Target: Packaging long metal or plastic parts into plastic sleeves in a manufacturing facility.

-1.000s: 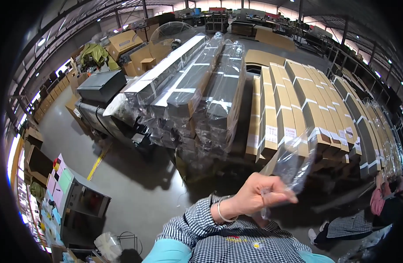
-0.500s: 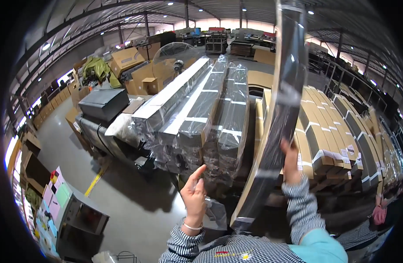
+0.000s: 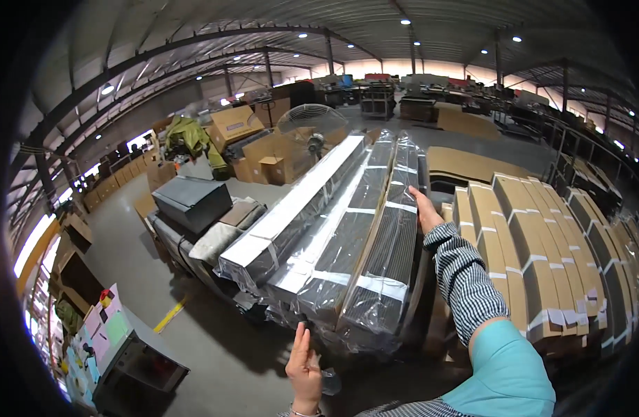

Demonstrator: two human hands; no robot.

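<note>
The long plastic-wrapped bundles [image 3: 347, 236] lie side by side in the middle, dark with white bands and silvery ends. Right of the bundles stand rows of long tan cardboard cartons [image 3: 542, 257], strapped with pale tape. Behind the bundles' far end sit brown cardboard boxes [image 3: 253, 142], one small and square. Far left of the bundles' near end, a board carries coloured paper notes [image 3: 97, 330], pink, green and yellow.
</note>
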